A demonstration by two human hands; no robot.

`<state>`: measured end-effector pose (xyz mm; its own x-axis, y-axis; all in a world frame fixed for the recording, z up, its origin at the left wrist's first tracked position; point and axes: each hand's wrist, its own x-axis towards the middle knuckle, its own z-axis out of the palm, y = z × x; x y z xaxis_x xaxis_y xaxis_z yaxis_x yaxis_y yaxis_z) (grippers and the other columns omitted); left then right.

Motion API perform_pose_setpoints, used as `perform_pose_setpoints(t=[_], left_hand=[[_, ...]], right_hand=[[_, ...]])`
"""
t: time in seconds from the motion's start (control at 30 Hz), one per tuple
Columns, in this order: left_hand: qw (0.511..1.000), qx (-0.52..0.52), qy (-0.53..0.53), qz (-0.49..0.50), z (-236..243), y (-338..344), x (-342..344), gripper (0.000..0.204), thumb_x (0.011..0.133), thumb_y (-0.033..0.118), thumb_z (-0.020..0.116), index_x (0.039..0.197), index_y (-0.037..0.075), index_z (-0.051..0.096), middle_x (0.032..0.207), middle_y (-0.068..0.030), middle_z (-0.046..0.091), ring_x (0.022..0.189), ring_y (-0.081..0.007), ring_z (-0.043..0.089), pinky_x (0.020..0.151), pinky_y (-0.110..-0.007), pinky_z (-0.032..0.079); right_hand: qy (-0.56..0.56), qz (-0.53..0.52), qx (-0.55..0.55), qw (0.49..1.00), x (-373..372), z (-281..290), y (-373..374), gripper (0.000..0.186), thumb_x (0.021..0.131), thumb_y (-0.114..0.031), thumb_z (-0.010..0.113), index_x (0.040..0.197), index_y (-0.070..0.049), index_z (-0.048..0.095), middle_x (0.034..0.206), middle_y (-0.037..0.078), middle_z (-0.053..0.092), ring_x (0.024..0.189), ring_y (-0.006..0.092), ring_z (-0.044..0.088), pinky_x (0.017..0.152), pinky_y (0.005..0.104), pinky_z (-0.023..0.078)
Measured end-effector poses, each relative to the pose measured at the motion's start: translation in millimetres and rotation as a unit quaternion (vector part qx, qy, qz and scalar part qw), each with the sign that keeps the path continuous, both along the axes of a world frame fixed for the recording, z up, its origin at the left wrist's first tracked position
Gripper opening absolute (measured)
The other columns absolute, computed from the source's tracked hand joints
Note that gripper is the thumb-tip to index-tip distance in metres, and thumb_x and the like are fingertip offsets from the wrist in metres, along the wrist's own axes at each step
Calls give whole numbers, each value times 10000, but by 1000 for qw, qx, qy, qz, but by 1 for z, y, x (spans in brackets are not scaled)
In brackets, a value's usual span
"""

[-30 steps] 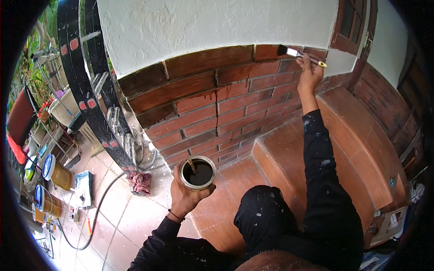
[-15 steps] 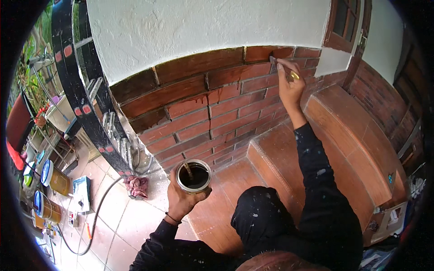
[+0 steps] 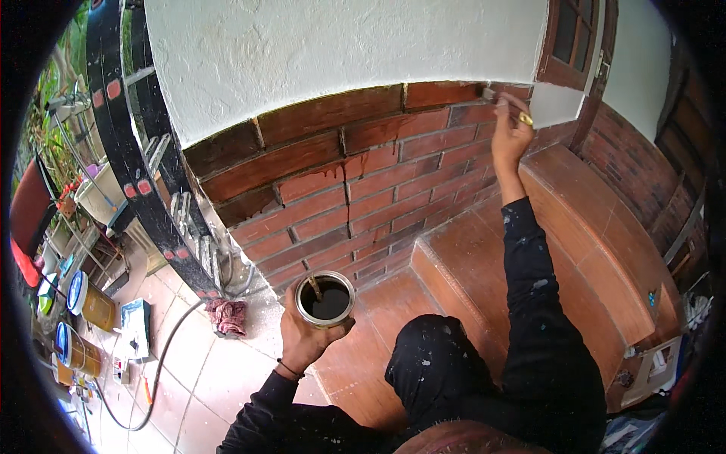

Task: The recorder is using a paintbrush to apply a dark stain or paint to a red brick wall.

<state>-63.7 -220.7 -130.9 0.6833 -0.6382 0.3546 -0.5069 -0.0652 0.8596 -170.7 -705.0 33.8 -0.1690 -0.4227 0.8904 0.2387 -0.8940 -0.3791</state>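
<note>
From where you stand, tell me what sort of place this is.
Likely a house's outdoor entrance or porch: orange-brown tiled steps rise beside a red brick wall, and leafy green plants show at the far left.

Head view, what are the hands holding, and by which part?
The left hand grips an open can by its outer side, below the rim; the right hand holds a brush by its handle.

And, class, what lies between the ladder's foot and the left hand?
In the head view, a crumpled reddish rag, then pale floor nearer the left hand.
</note>
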Motion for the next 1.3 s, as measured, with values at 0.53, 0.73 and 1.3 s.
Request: perform_pose_setpoints(t=[0.53,0.73,1.3], left_hand=[[1000,-20,4,-2,8,-8,-4,959,678,386,1010,1401,10,503,1274,-155,735,1163,-292,737,1034,-399,569],[1000,-6,-5,-8,7,-10,-4,960,681,392,1002,1407,12,504,1289,-148,726,1175,-290,729,1041,-397,566],[1000,-11,-13,-14,-1,-3,-2,1002,677,393,1008,1438,14,477,1307,-166,723,1189,-318,734,1036,-412,583]], right_hand=[[60,-89,-103,989,23,8,18,135,1050,-70,701,1156,-33,777,1071,50,780,1036,167,730,890,316,565],[72,35,-141,987,36,-1,83,137,1049,-79,720,1156,-12,772,1049,50,751,1017,162,735,856,285,565],[-48,-11,-25,998,-12,11,-26,148,1080,-113,696,1179,-12,743,1133,78,781,1056,169,735,951,309,580]])
